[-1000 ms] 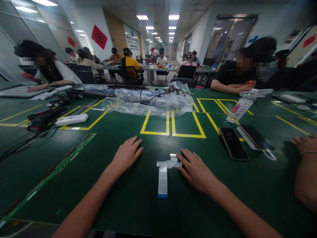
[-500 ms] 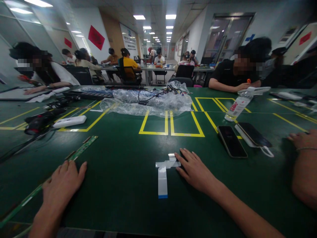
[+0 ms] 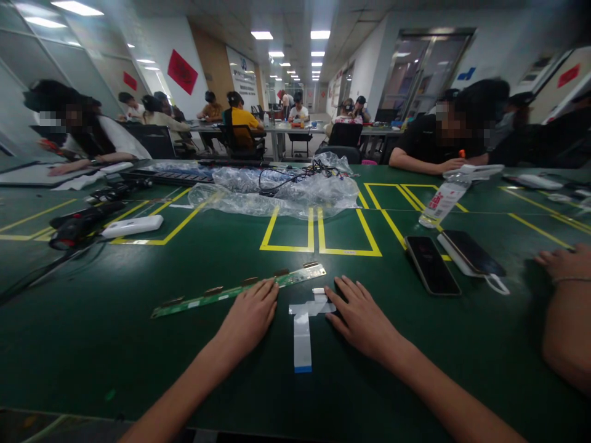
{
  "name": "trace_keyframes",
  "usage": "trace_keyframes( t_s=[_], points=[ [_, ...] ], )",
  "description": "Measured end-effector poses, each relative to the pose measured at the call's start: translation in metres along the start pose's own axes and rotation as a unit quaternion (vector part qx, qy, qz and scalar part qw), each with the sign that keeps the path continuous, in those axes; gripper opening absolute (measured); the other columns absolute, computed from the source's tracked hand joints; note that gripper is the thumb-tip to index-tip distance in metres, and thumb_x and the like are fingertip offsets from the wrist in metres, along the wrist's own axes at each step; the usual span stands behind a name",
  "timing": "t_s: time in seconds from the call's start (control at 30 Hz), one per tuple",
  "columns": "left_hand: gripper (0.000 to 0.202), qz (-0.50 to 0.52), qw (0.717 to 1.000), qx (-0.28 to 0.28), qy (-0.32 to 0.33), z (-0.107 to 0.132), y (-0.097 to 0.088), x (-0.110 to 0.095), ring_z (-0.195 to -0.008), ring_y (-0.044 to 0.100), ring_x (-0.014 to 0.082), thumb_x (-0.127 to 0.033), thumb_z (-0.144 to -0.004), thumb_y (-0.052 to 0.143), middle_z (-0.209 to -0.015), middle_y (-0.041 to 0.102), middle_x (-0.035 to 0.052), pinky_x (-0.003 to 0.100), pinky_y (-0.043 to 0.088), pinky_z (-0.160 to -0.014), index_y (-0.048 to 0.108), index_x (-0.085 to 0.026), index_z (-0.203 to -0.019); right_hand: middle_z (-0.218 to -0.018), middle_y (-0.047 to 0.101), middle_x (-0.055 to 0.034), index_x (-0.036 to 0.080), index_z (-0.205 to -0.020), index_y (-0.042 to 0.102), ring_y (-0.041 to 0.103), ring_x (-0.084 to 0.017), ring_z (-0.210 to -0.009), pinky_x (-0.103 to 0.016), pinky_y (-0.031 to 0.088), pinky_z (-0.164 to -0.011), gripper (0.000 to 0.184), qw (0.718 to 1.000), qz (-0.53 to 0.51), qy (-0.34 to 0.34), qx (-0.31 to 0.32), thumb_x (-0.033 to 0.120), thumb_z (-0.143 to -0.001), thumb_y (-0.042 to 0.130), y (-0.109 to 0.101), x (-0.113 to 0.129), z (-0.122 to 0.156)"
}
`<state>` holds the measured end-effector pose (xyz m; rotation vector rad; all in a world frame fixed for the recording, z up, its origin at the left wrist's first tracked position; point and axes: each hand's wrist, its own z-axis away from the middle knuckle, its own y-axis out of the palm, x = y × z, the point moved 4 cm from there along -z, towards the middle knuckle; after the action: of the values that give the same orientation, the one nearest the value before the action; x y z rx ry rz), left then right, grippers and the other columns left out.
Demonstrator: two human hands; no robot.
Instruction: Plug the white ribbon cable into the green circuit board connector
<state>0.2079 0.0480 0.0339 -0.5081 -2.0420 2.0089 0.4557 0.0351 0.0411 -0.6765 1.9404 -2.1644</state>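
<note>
A long, narrow green circuit board lies slanted on the table, with several brown connectors along its far edge. My left hand is on its near edge, fingers close together and closed on the board, hiding part of it. Just right of that lies a white ribbon cable, with a blue near end and clear tape across its upper part. My right hand rests flat beside the cable, fingers spread, the index fingertip touching the cable's far end and another finger by the tape.
Behind are crumpled clear plastic wrap and black wires. Two phones and a bottle stand to the right, near another person's arm. A white device and black gear lie left.
My left hand has brought the circuit board from the far left to the middle, turning it closer to crosswise, behind the ribbon cable. My right hand has stayed put.
</note>
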Motion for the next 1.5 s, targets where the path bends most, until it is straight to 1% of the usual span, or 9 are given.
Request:
trace_keyframes(
  t_s=[0.17, 0.33, 0.5, 0.6, 0.83, 0.93, 1.17, 1.37, 1.5],
  points=[
    [0.045, 0.029, 0.994, 0.0, 0.106, -0.04, 0.001, -0.039, -0.134, 0.047, 0.0319, -0.02, -0.095, 0.046, -0.147, 0.051, 0.0146, 0.051, 0.044, -0.106, 0.051, -0.016, -0.14, -0.161, 0.028, -0.0147, 0.022, -0.151, 0.039, 0.019, -0.034, -0.149, -0.056, 0.018, -0.118, 0.062, 1.0, 0.018, -0.005, -0.013, 0.052, -0.098, 0.043, 0.0, 0.002, 0.0],
    [0.035, 0.05, 0.986, -0.032, 0.158, -0.052, -0.003, -0.055, -0.118, 0.056, 0.0288, -0.018, -0.094, 0.049, -0.135, 0.06, 0.013, 0.046, 0.047, -0.099, 0.061, -0.017, -0.126, -0.161, 0.028, -0.0151, 0.021, -0.152, 0.038, 0.019, -0.034, -0.149, -0.055, 0.019, -0.119, 0.065, 1.0, 0.022, -0.007, -0.013, 0.056, -0.098, 0.04, 0.002, 0.004, -0.001],
    [0.029, 0.1, 0.979, -0.065, 0.167, -0.054, -0.005, -0.048, -0.106, 0.057, 0.0253, -0.023, -0.098, 0.047, -0.128, 0.065, 0.0087, 0.041, 0.049, -0.088, 0.067, -0.022, -0.118, -0.161, 0.027, -0.0164, 0.019, -0.152, 0.037, 0.02, -0.033, -0.149, -0.053, 0.017, -0.119, 0.066, 1.0, 0.016, -0.017, -0.015, 0.057, -0.098, 0.039, 0.007, 0.003, -0.003],
    [0.027, 0.131, 0.974, -0.078, 0.167, -0.056, -0.003, -0.043, -0.1, 0.058, 0.0233, -0.024, -0.098, 0.048, -0.122, 0.068, 0.0072, 0.039, 0.049, -0.084, 0.07, -0.023, -0.114, -0.162, 0.025, -0.0153, 0.022, -0.153, 0.035, 0.018, -0.033, -0.149, -0.054, 0.018, -0.119, 0.066, 1.0, 0.011, -0.016, -0.013, 0.058, -0.098, 0.038, 0.009, 0.003, -0.004],
    [0.027, 0.202, 0.961, -0.054, 0.181, -0.054, -0.005, -0.036, -0.111, 0.058, 0.0235, -0.025, -0.093, 0.058, -0.128, 0.066, 0.0069, 0.041, 0.047, -0.097, 0.067, -0.021, -0.118, -0.161, 0.026, -0.0152, 0.023, -0.153, 0.035, 0.02, -0.034, -0.149, -0.056, 0.019, -0.118, 0.066, 1.0, 0.012, -0.009, -0.021, 0.059, -0.098, 0.037, 0.009, 0.003, -0.005],
    [0.027, 0.217, 0.957, -0.054, 0.185, -0.052, -0.005, -0.035, -0.113, 0.058, 0.0235, -0.025, -0.092, 0.06, -0.127, 0.066, 0.0076, 0.041, 0.046, -0.099, 0.066, -0.02, -0.118, -0.161, 0.026, -0.0159, 0.023, -0.154, 0.034, 0.021, -0.034, -0.148, -0.056, 0.019, -0.118, 0.067, 1.0, 0.015, -0.008, -0.016, 0.059, -0.098, 0.037, 0.009, 0.003, -0.005],
    [0.017, 0.241, 0.954, -0.071, 0.164, -0.056, -0.003, -0.034, -0.106, 0.06, 0.0215, -0.02, -0.092, 0.06, -0.116, 0.07, 0.0067, 0.037, 0.048, -0.094, 0.069, -0.02, -0.106, -0.161, 0.028, -0.0141, 0.028, -0.153, 0.034, 0.022, -0.035, -0.148, -0.057, 0.019, -0.117, 0.063, 1.0, 0.014, -0.005, -0.019, 0.057, -0.098, 0.039, 0.008, 0.006, -0.005],
    [0.016, 0.238, 0.954, -0.081, 0.166, -0.056, -0.005, -0.034, -0.105, 0.06, 0.022, -0.019, -0.092, 0.058, -0.115, 0.07, 0.0074, 0.038, 0.048, -0.094, 0.07, -0.019, -0.103, -0.159, 0.032, -0.0157, 0.028, -0.152, 0.037, 0.025, -0.036, -0.146, -0.056, 0.02, -0.116, 0.062, 0.999, 0.029, 0.001, -0.024, 0.057, -0.097, 0.039, 0.007, 0.01, -0.007],
    [0.014, 0.235, 0.953, -0.087, 0.168, -0.057, -0.005, -0.035, -0.1, 0.061, 0.0208, -0.018, -0.093, 0.057, -0.107, 0.072, 0.0059, 0.036, 0.048, -0.09, 0.07, -0.019, -0.097, -0.158, 0.033, -0.0173, 0.027, -0.152, 0.038, 0.027, -0.036, -0.145, -0.055, 0.021, -0.116, 0.062, 0.999, 0.038, 0.003, -0.024, 0.057, -0.097, 0.039, 0.006, 0.012, -0.007]
  ],
)
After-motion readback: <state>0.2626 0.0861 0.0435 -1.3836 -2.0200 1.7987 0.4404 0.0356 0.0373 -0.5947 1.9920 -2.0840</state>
